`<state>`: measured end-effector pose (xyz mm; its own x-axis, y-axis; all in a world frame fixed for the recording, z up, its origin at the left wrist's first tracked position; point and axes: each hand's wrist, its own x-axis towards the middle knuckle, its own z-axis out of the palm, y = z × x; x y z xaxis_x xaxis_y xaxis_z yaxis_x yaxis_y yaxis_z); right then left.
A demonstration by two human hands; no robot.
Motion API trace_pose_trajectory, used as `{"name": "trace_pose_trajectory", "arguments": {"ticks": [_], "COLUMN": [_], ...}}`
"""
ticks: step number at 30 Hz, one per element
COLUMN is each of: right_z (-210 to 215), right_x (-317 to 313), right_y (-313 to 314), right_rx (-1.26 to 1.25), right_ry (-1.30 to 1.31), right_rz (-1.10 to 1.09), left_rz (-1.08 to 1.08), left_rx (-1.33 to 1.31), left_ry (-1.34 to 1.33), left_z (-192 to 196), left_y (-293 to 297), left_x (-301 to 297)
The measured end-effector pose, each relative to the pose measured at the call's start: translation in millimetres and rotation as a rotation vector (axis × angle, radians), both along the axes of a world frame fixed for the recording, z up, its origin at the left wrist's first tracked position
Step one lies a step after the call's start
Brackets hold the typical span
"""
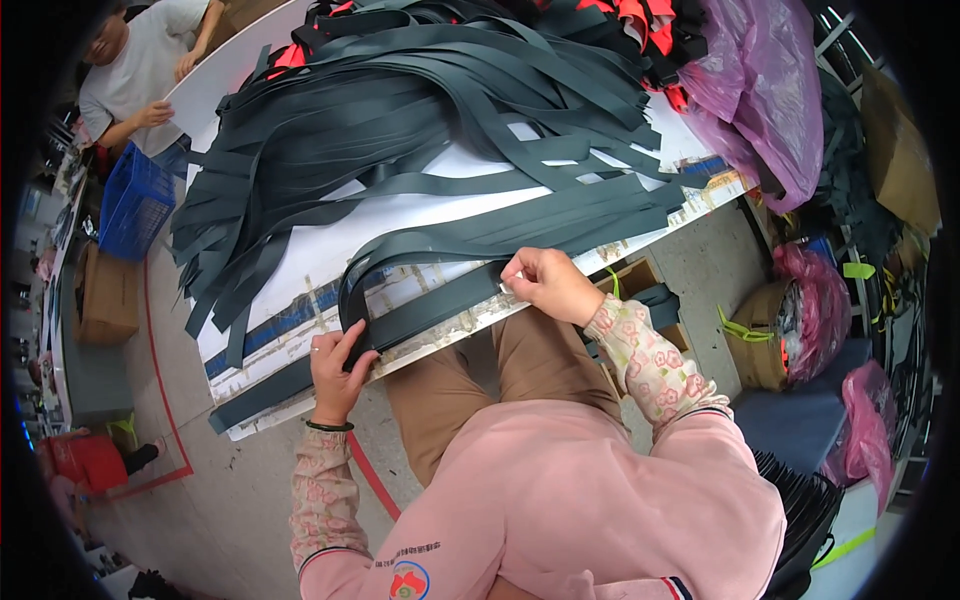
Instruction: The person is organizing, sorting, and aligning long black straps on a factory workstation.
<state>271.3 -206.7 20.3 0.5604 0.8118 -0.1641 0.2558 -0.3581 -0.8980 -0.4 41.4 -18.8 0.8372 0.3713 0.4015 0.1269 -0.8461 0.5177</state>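
Observation:
A dark grey-green webbing strap lies along the near edge of the table, its end reaching past my left hand to the lower left corner. My left hand grips this strap, thumb and forefinger closed about it where another length loops up and back. Closer to the middle, my right hand is pinched over the strap's other end. A small white piece shows at its fingertips; its kind is too small to make out. Behind both hands lies a flat bundle of similar straps.
A large heap of straps covers the white table, with red-and-black pieces behind. A pink plastic bag stands at the right corner. Cartons stand on the floor. Across the table's far left is another person near a blue crate.

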Motion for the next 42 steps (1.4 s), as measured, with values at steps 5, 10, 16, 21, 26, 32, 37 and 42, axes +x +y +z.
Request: {"name": "trace_pose_trajectory", "arguments": {"ticks": [5,10,16,21,26,32,37,42], "right_z": [1.5,-1.9,-0.8,-5.8,-23.1,-26.1,-19.5,1.9], "right_x": [-43.7,-91.8,-110.3,-108.3,-124.9,-112.7,-121.4,-111.5], "right_y": [16.1,39.1,63.8,72.9,84.2,70.9,74.9,72.7], "right_rx": [0.061,0.012,-0.072,-0.181,-0.120,-0.192,-0.155,-0.181], "right_ry": [0.008,-0.215,-0.357,-0.516,-0.611,-0.668,-0.726,-0.671], "right_rz": [0.184,0.418,0.551,0.566,0.609,0.574,0.550,0.578], "left_rz": [-0.014,-0.035,-0.020,-0.033,-0.037,-0.074,-0.032,-0.030], "left_rx": [0.031,0.004,-0.011,0.023,0.064,-0.009,0.015,0.082], "left_ry": [-0.006,-0.019,-0.004,0.015,0.016,0.022,0.003,0.009], "left_z": [2.8,-0.1,0.2,-2.1,-10.9,-11.8,-9.0,-4.9], "left_y": [1.9,0.3,2.2,5.2,14.3,-2.7,1.0,5.3], "left_x": [-2.1,1.1,-3.6,5.0,-21.1,4.1,-9.2,-4.6]}}
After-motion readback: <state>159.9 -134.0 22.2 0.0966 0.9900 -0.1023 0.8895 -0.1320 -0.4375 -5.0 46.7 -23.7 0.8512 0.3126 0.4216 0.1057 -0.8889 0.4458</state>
